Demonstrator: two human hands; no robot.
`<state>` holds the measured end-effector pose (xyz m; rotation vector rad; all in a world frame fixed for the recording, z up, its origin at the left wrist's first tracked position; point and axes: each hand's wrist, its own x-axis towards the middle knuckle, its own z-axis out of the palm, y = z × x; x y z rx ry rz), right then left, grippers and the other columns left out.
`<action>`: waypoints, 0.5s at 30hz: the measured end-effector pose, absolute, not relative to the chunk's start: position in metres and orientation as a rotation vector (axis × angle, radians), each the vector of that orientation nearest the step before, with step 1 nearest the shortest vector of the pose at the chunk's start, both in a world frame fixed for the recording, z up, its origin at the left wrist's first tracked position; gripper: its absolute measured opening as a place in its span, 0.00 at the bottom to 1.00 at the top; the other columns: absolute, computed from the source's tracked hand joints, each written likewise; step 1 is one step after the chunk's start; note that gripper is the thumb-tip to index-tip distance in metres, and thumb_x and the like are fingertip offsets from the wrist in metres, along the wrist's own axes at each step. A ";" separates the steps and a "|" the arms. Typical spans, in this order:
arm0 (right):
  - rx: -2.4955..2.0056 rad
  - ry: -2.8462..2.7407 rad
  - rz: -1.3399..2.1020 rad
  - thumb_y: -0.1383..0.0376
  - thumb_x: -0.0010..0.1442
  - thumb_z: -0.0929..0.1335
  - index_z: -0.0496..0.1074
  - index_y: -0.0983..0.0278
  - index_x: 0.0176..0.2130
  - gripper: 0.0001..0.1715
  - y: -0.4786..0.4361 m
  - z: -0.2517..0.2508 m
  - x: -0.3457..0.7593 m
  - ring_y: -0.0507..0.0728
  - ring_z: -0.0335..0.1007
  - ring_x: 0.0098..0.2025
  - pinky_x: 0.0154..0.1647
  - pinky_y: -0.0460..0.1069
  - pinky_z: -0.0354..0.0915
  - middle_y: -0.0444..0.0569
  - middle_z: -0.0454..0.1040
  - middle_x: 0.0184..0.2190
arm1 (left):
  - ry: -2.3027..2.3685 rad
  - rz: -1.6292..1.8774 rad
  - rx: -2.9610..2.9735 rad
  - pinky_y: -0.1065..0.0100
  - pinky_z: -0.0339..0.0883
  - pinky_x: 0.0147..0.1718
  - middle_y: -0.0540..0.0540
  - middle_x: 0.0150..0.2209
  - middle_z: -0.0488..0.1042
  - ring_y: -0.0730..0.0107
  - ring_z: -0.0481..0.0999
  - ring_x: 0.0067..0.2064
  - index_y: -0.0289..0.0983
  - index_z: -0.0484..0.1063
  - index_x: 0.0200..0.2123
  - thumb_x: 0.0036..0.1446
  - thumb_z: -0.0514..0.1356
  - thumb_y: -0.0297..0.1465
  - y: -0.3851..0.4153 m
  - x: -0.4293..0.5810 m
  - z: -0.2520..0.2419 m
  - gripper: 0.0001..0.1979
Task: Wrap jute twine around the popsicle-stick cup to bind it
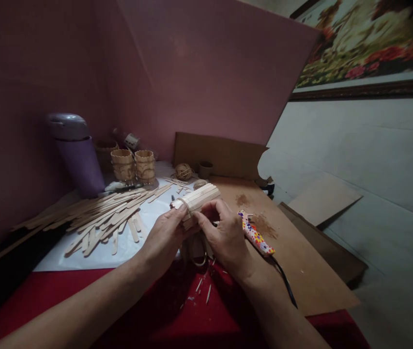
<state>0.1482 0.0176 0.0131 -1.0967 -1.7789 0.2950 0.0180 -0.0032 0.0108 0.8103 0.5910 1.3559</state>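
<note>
The right hand (227,238) partly hides the wooden cylinder (203,195).

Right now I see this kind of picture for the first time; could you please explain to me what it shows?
There is no machine: these are a person's own bare hands, seen by a head-worn camera looking forward and down. The left hand holds a bundle of light wooden sticks with a cord around it. The right hand is at its near side; its exact grip is hard to tell.

Loose flat sticks lie to the left, many on a white sheet. To the right, a flower-patterned tool rests on a brown board.
</note>
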 end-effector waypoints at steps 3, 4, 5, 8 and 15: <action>-1.096 -1.778 0.279 0.69 0.60 0.65 0.69 0.63 0.32 0.05 0.018 0.013 0.149 0.54 0.70 0.31 0.32 0.47 0.63 0.46 0.74 0.28 | 0.595 1.360 0.793 0.58 0.69 0.50 0.34 0.46 0.79 0.55 0.77 0.48 0.31 0.77 0.45 0.57 0.62 0.35 -0.003 0.018 0.011 0.17; -1.089 -1.778 0.269 0.70 0.60 0.64 0.69 0.63 0.32 0.05 0.018 0.013 0.149 0.54 0.70 0.32 0.33 0.47 0.63 0.46 0.74 0.29 | 0.596 1.358 0.786 0.57 0.69 0.50 0.34 0.47 0.78 0.55 0.77 0.49 0.31 0.77 0.46 0.57 0.61 0.35 -0.003 0.019 0.012 0.17; -1.081 -1.776 0.261 0.70 0.60 0.64 0.69 0.63 0.33 0.05 0.018 0.013 0.149 0.54 0.70 0.32 0.33 0.47 0.63 0.46 0.74 0.29 | 0.593 1.356 0.782 0.57 0.69 0.50 0.34 0.47 0.78 0.55 0.76 0.49 0.31 0.76 0.46 0.57 0.61 0.35 -0.002 0.019 0.012 0.17; -1.057 -1.781 0.268 0.69 0.60 0.65 0.69 0.63 0.33 0.03 0.018 0.014 0.150 0.54 0.70 0.33 0.34 0.47 0.64 0.46 0.73 0.30 | 0.573 1.357 0.788 0.59 0.70 0.49 0.34 0.47 0.78 0.56 0.76 0.48 0.30 0.77 0.45 0.58 0.60 0.34 -0.001 0.019 0.012 0.15; -0.971 -1.962 0.108 0.71 0.62 0.65 0.70 0.63 0.35 0.05 0.017 0.011 0.149 0.55 0.69 0.37 0.38 0.48 0.64 0.48 0.73 0.33 | 0.579 1.391 0.788 0.63 0.72 0.44 0.41 0.36 0.79 0.65 0.77 0.38 0.31 0.77 0.35 0.59 0.60 0.34 0.002 0.016 0.007 0.11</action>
